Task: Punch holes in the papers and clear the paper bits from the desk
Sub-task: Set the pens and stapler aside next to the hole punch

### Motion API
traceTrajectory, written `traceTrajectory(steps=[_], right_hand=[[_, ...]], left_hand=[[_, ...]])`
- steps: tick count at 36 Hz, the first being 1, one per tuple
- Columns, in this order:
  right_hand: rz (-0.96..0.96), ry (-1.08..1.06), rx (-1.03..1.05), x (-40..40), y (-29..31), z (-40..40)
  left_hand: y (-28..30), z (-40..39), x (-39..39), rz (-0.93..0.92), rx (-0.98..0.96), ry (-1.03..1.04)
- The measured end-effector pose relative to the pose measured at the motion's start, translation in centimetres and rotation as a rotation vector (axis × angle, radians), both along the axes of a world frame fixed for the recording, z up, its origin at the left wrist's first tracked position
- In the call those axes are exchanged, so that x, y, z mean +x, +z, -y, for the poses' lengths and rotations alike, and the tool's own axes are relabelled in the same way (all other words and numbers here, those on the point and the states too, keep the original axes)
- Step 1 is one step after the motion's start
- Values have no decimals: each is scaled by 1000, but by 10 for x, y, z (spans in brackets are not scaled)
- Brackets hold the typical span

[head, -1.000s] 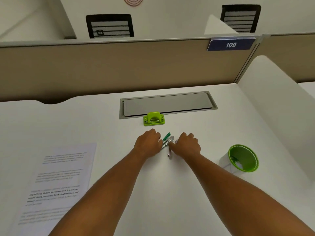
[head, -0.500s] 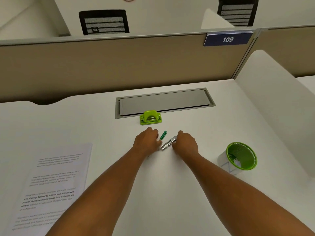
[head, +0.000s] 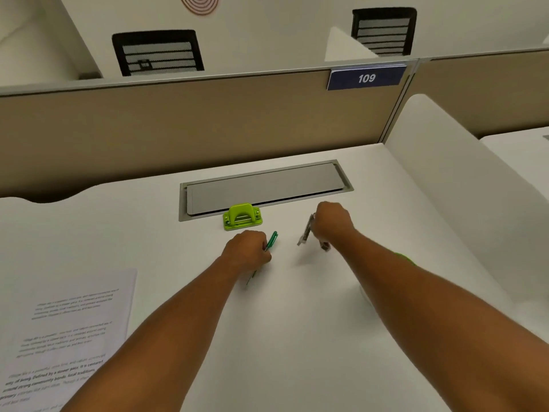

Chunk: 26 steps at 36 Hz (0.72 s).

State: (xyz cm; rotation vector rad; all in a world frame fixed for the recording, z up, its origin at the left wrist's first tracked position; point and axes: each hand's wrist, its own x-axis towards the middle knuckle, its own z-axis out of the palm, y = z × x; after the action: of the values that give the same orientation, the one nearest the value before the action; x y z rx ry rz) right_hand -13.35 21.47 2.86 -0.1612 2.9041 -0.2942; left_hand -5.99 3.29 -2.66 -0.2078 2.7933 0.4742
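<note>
A lime-green hole punch (head: 242, 217) stands on the white desk (head: 297, 322), just in front of the grey cable flap. Printed papers (head: 64, 331) lie at the desk's left front. My left hand (head: 248, 251) rests on the desk, closed around a thin green pen (head: 271, 240) that pokes out both sides of the fist. My right hand (head: 331, 223) is lifted to the right of the punch and grips a small silver metal tool (head: 306, 231) that hangs down, blurred. A green bin (head: 405, 258) is almost wholly hidden behind my right forearm.
The grey cable flap (head: 264, 188) is set into the desk at the back. A beige partition (head: 193, 123) with a "109" sign (head: 366, 77) closes the far side. A white side divider (head: 463, 179) stands on the right.
My hands have parted. The right hand lifted the silver tool and carried it right and away, toward the flap. The left hand stayed put and closed on the green pen.
</note>
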Motion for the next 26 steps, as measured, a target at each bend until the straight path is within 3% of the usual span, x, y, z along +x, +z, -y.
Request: traceTrajectory(steps=[12,26], right_hand=[[-10,-192,-4,-73,17,-78],[21,-299,-28,-133,-18,-118]], left_hand=[[30,-68,-96,-144,108,-64],[3,-151,-194,-74,104,-57]])
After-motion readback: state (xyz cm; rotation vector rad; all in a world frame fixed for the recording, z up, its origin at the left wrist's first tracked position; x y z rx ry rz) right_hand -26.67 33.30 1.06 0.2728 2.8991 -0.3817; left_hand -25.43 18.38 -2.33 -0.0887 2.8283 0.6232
